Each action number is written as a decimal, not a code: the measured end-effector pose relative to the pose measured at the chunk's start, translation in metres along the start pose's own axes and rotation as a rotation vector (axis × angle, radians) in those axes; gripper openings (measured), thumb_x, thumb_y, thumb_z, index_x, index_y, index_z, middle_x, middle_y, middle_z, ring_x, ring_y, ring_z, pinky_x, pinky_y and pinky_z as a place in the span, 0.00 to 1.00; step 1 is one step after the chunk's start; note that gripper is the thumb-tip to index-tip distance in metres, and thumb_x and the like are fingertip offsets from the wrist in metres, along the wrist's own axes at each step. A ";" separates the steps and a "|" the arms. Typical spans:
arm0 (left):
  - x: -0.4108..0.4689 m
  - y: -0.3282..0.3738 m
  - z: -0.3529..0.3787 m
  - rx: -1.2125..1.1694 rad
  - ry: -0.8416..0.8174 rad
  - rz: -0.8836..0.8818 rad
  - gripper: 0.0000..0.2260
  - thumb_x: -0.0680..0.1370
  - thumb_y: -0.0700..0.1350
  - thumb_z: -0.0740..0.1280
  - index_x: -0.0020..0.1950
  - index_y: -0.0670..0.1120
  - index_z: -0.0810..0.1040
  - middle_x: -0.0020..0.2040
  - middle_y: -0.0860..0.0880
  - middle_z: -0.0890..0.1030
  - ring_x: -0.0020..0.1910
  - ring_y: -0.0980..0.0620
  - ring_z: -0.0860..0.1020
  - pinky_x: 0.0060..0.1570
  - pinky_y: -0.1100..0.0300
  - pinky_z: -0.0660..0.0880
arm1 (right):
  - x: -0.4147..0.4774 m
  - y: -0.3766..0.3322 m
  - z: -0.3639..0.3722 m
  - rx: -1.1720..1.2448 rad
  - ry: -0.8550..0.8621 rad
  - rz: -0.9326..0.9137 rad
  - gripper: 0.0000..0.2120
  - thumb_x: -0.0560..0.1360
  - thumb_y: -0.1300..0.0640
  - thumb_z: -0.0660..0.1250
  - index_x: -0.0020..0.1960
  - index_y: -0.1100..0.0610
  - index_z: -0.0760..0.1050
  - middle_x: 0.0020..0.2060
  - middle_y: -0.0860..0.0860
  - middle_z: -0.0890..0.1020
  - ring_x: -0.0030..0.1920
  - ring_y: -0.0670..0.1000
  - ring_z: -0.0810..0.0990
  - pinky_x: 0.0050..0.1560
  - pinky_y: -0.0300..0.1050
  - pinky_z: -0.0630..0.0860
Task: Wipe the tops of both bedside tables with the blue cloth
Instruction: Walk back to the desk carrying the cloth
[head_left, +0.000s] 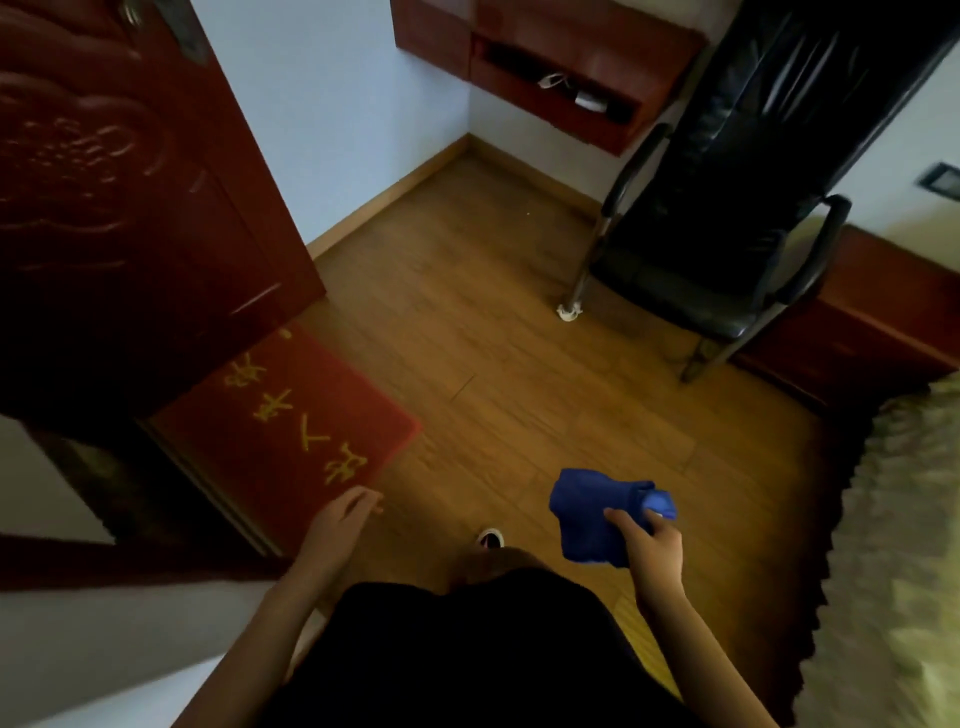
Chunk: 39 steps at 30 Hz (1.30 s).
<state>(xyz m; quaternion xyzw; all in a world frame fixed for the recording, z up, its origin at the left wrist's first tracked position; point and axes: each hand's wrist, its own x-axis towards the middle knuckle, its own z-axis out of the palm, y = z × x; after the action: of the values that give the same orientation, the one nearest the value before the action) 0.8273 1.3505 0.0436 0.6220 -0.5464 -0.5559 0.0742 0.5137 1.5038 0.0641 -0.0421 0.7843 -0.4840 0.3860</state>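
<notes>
My right hand (649, 545) is shut on the blue cloth (592, 514), which hangs crumpled over the wooden floor at lower right. My left hand (343, 519) hangs free at lower left, fingers loosely apart and holding nothing. A reddish-brown bedside table (878, 322) stands at the right edge, next to the bed and partly behind a black chair. No second bedside table is in view.
A black armchair (727, 223) stands in front of a red-brown wall-mounted desk (561, 57). A dark red door (119, 208) stands open at left, above a red doormat (291, 426) with yellow characters. The bed's patterned cover (893, 545) fills the right. Wooden floor (493, 322) lies between.
</notes>
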 end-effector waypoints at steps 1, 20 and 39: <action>0.016 0.012 -0.003 -0.014 0.016 -0.015 0.10 0.82 0.47 0.59 0.48 0.52 0.79 0.47 0.52 0.83 0.50 0.52 0.80 0.57 0.50 0.73 | 0.016 -0.019 0.010 -0.010 -0.017 -0.007 0.03 0.73 0.62 0.71 0.43 0.59 0.76 0.41 0.55 0.82 0.40 0.54 0.81 0.37 0.46 0.75; 0.366 0.265 -0.078 0.055 -0.038 -0.002 0.10 0.82 0.50 0.60 0.49 0.51 0.80 0.48 0.49 0.83 0.51 0.48 0.81 0.58 0.45 0.75 | 0.303 -0.270 0.167 0.021 0.016 -0.006 0.04 0.73 0.62 0.71 0.44 0.56 0.76 0.43 0.56 0.82 0.43 0.55 0.81 0.40 0.49 0.77; 0.670 0.570 -0.024 0.152 -0.143 0.146 0.08 0.82 0.45 0.60 0.51 0.49 0.79 0.47 0.48 0.82 0.47 0.51 0.80 0.46 0.61 0.76 | 0.584 -0.499 0.221 0.164 0.121 0.049 0.06 0.74 0.62 0.70 0.44 0.54 0.75 0.43 0.53 0.81 0.43 0.53 0.81 0.39 0.46 0.76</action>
<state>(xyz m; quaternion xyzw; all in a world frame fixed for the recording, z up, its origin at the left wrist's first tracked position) 0.3608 0.6041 0.0427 0.5430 -0.6348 -0.5490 0.0279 0.0957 0.8230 0.0776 0.0380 0.7647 -0.5387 0.3515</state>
